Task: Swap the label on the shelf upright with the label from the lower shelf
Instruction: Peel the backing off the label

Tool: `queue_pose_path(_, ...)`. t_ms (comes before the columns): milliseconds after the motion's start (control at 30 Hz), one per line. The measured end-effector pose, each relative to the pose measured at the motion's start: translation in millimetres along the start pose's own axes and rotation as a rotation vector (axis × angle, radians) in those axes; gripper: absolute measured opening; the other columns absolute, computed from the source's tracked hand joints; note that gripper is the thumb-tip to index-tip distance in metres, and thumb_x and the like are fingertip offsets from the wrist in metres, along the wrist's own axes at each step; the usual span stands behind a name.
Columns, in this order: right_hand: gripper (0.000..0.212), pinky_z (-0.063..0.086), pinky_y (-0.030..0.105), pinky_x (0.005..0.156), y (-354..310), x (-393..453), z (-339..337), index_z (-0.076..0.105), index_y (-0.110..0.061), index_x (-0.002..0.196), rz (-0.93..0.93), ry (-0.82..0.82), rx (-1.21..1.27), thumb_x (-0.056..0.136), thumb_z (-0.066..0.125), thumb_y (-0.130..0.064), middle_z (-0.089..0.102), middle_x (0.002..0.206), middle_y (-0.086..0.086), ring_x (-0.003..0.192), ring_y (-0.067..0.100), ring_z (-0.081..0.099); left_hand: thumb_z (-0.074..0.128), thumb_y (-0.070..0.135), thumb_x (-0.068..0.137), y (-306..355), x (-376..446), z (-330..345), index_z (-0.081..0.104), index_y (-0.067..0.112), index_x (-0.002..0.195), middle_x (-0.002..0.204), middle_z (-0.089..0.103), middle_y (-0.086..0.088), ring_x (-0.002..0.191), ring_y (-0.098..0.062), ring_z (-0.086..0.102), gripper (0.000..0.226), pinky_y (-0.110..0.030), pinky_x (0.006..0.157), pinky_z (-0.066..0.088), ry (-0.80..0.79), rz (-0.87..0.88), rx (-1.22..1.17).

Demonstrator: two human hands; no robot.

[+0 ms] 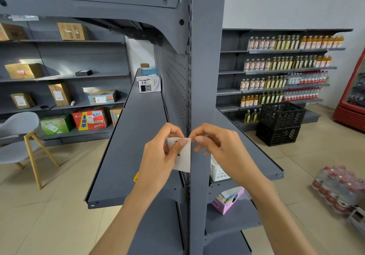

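Now your left hand (164, 152) pinches the label (182, 156) | right hand (221, 146) nips its top edge | upright (205, 77) touching label's right edge | open floor (49, 205) left.

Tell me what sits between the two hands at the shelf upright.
Head view: the white label, pinched by the left hand against the upright; the right hand touches its top corner.

A single head-worn wide-angle view looks forward and slightly down from close in front of the grey shelf upright (199, 89) (its end edge fills the middle of the frame), with shelves running away on both sides and floor at the lower corners.
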State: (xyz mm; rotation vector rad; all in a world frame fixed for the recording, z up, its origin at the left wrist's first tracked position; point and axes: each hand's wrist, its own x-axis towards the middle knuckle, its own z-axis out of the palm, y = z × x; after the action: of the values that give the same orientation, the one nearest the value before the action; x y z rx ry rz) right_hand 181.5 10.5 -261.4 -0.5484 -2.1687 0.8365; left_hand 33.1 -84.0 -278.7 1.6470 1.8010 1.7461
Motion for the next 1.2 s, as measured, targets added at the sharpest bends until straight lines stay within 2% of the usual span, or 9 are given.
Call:
queue_pose_path(200,0.015,0.051,0.018,0.075,-5.5,0.6,-4.0,0.063,-0.017,0.092,-0.074,-0.084,-0.146,0.103,0.053,-0.02,0.07,0.081,-0.009,0.081,0.001,0.067,0.064,0.034,0.093,2.0,-2.5,-2.7,0.056,0.03,0.087,0.081,0.064,0.001,0.064,-0.027,0.055,0.011,-0.021,0.053,0.042,-0.041,-0.002,0.028)
queue_pose_path(300,0.018,0.054,0.035,0.08,-6.0,0.7,-4.6,0.057,-0.017,0.09,-0.109,-0.152,-0.187,0.105,0.047,-0.021,0.068,0.082,-0.005,0.082,0.012,0.065,0.064,0.033,0.093,2.6,-5.3,-5.4,0.055,0.03,0.086,0.08,0.062,-0.002,0.065,-0.028,0.054,0.012,-0.017,0.051,0.04,-0.052,-0.002,0.018)
queue_pose_path(400,0.019,0.054,0.049,0.082,-5.9,-0.6,-3.8,0.054,-0.021,0.091,-0.122,-0.195,-0.175,0.105,0.045,-0.027,0.067,0.085,-0.006,0.086,0.023,0.066,0.064,0.033,0.093,2.2,-7.2,-8.0,0.055,0.029,0.086,0.082,0.062,-0.002,0.068,-0.03,0.055,0.012,-0.019,0.054,0.04,-0.064,-0.011,0.012)
queue_pose_path(533,0.018,0.053,0.053,0.081,-6.0,-2.8,-1.0,0.052,-0.024,0.091,-0.142,-0.222,-0.169,0.105,0.043,-0.029,0.066,0.086,-0.004,0.087,0.028,0.065,0.063,0.032,0.093,0.7,-10.1,-10.1,0.055,0.029,0.086,0.083,0.063,-0.002,0.071,-0.032,0.055,0.011,-0.021,0.057,0.041,-0.069,-0.021,0.004)
queue_pose_path(700,0.015,0.053,0.05,0.079,-6.1,-3.6,1.9,0.053,-0.025,0.091,-0.144,-0.223,-0.165,0.104,0.047,-0.027,0.065,0.085,-0.005,0.086,0.023,0.064,0.063,0.036,0.092,1.0,-12.8,-12.8,0.055,0.03,0.086,0.083,0.063,-0.003,0.071,-0.032,0.056,0.012,-0.025,0.057,0.042,-0.073,-0.032,0.002)
queue_pose_path(900,0.015,0.054,0.044,0.077,-7.4,-4.1,5.7,0.054,-0.023,0.09,-0.159,-0.217,-0.175,0.104,0.048,-0.026,0.064,0.083,-0.006,0.082,0.019,0.062,0.064,0.033,0.093,-0.4,-15.8,-15.8,0.054,0.03,0.088,0.086,0.063,0.002,0.071,-0.029,0.058,0.011,-0.021,0.056,0.044,-0.066,-0.046,0.016)
queue_pose_path(1033,0.016,0.055,0.043,0.078,-7.3,-4.0,7.5,0.054,-0.024,0.09,-0.14,-0.185,-0.156,0.103,0.047,-0.026,0.065,0.082,-0.008,0.082,0.014,0.065,0.066,0.031,0.092,1.4,-15.8,-16.1,0.047,0.031,0.098,0.097,0.063,0.011,0.072,-0.028,0.064,0.019,-0.037,0.063,0.056,-0.037,-0.06,-0.029)
queue_pose_path(1100,0.016,0.055,0.045,0.08,-6.4,-3.7,8.6,0.054,-0.024,0.089,-0.119,-0.158,-0.145,0.103,0.048,-0.027,0.066,0.081,-0.009,0.082,0.017,0.065,0.066,0.029,0.093,0.9,-15.2,-15.5,0.047,0.028,0.096,0.101,0.063,0.012,0.08,-0.02,0.068,0.019,-0.043,0.068,0.059,-0.027,-0.05,-0.047)
queue_pose_path(1200,0.016,0.056,0.05,0.079,-6.2,-2.8,12.0,0.054,-0.03,0.088,-0.105,-0.133,-0.13,0.103,0.049,-0.029,0.068,0.08,-0.01,0.081,0.022,0.068,0.061,0.028,0.096,-2.3,-13.4,-13.0,0.057,0.021,0.091,0.118,0.061,0.014,0.111,-0.009,0.062,0.009,-0.029,0.079,0.059,-0.048,0.04,0.046)
